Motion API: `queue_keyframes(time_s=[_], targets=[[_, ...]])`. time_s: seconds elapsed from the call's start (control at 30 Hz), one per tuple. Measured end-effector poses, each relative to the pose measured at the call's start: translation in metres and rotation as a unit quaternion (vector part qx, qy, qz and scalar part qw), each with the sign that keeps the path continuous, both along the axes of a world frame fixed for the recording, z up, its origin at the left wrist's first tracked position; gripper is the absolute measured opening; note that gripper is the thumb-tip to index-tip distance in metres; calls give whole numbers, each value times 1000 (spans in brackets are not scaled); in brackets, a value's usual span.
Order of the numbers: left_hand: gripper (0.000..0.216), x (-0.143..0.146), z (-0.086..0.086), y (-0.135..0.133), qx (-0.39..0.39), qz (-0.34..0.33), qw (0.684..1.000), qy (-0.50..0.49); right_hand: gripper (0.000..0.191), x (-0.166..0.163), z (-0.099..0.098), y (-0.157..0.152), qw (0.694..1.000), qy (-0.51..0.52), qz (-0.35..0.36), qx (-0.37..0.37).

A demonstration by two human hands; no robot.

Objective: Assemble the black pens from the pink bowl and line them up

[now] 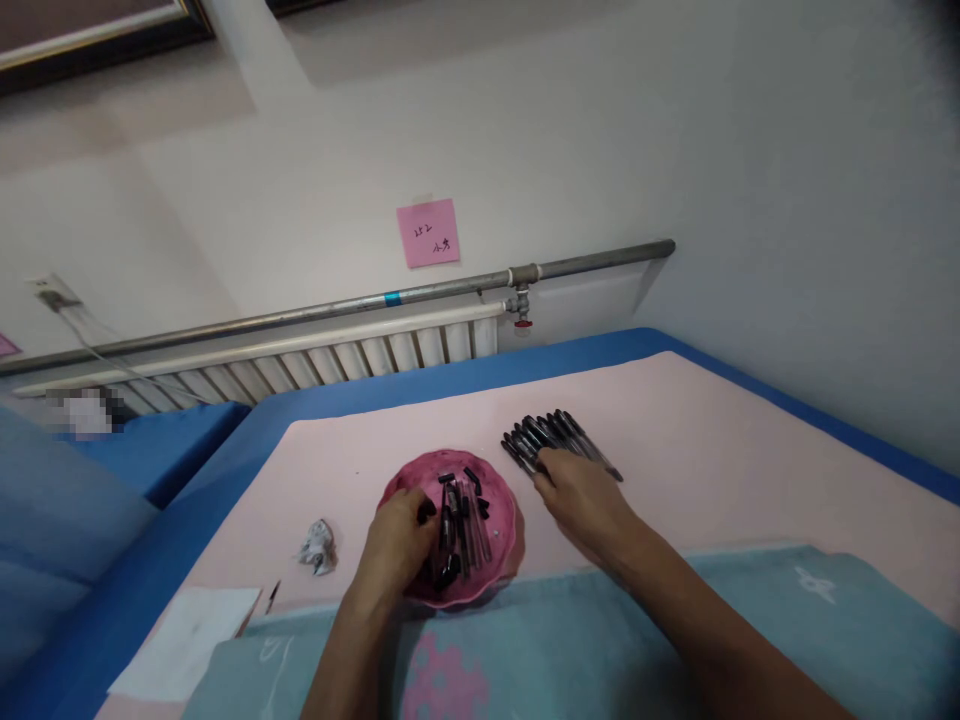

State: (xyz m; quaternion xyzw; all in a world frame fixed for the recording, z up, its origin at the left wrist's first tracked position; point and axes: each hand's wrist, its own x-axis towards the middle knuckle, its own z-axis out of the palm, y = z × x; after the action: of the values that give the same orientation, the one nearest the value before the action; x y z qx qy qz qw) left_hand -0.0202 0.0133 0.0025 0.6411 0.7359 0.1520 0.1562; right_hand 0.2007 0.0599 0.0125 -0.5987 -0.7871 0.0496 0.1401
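Observation:
A pink bowl sits on the pink table cover and holds several black pen parts. My left hand reaches into the bowl's left side with its fingers curled round a small black piece. To the right lies a row of several black pens. My right hand rests at the near end of that row, fingertips pinched on one of the pens.
A crumpled silver wrapper lies left of the bowl. White paper sits at the near left. A teal cloth covers the near edge. A radiator and a pipe run along the wall, with a pink note above.

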Motion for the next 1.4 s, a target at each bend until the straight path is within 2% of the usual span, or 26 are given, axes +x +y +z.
queue_keyframes(time_s=[0.13, 0.23, 0.33, 0.47, 0.57, 0.7, 0.87, 1.03, 1.13, 1.2, 1.23, 1.33, 1.4], targets=[[19, 12, -1, -2, -33, -12, 994, 107, 17, -13, -5, -8, 997, 48, 63, 17], [26, 17, -1, -3, -55, -10, 988, 145, 15, -26, -7, -18, 985, 69, 159, 20], [31, 19, 0, -4, -77, -10, 984, 160, 13, -38, -8, -27, 974, 30, 225, 24], [33, 19, 0, -4, -93, -8, 983, 157, 15, -51, -9, -30, 964, -41, 261, 11], [29, 18, -4, -4, -68, 6, 991, 113, 16, -56, -11, -28, 966, -58, 252, 1], [20, 18, -10, -5, 4, 21, 999, 48, 14, -64, -8, -28, 973, -55, 223, -17], [18, 21, -16, -4, 44, 65, 996, 32, 16, -72, -4, -30, 981, -42, 182, -48], [18, 9, -10, 1, 29, 90, 995, 25, 19, -70, -10, -28, 990, 19, 140, 0], [14, -5, -3, 1, 40, 115, 991, -61, 16, -61, -9, -27, 991, 47, 121, 30], [13, -12, 1, 0, 61, 123, 968, -210, 18, -54, -6, -28, 989, 85, 117, 24], [12, -13, 4, 0, 67, 121, 943, -302, 19, -50, -4, -29, 986, 114, 119, 10], [13, -12, 12, -3, 61, 134, 827, -543, 24, -42, 2, -31, 967, 209, 136, -58], [22, -10, 17, -4, 59, 151, 761, -628, 24, -40, 5, -33, 952, 246, 156, -91]])
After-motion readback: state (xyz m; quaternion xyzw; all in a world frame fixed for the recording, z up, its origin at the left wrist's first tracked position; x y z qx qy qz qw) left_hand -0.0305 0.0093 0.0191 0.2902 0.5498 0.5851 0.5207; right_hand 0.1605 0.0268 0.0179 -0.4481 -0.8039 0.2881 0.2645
